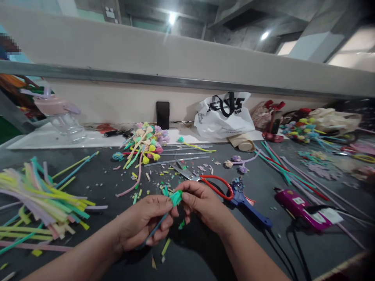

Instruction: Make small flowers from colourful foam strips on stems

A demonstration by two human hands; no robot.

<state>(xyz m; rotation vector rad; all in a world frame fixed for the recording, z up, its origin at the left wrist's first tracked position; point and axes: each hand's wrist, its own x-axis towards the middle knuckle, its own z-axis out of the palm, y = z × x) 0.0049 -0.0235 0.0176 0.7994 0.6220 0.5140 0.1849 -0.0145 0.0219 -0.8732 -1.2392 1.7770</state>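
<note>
My left hand (146,222) is closed around the stem of a green pipe cleaner (176,198), whose top is rolled into a small flower shape. My right hand (202,203) pinches that green rolled end with thumb and fingers. Both hands hover just above the dark table (205,253), near its front edge. Red-handled scissors (205,179) lie just behind my right hand. A blue glue gun (246,199) rests to the right of it.
A heap of coloured pipe cleaners (38,203) lies at the left. Finished pipe-cleaner flowers (145,144) sit further back, with cut scraps around them. A magenta glue gun (301,207), a white plastic bag (224,115), a black phone (163,114) and a clear bottle (63,117) are also present.
</note>
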